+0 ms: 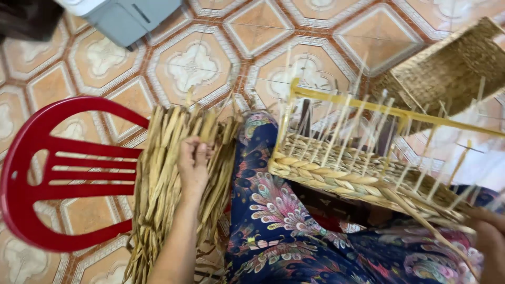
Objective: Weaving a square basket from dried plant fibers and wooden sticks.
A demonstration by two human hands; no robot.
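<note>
Patterned tile floor (194,63) underneath, red plastic chair (52,173) at left, half-woven basket (357,173) on yellow frame across floral lap, dried straw bundle (163,189) beside knee, left hand (193,165) fingers (200,150) pinching a strand, right hand (489,236) at basket edge, grip unclear.

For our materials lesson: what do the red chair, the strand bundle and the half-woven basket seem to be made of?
Red chair: likely moulded plastic, smooth and glossy.
Strand bundle under the left hand: probably dried plant fibre, matt tan, flat and creased.
Half-woven basket: seemingly the same fibre, plaited; its yellow frame's material is unclear.
</note>
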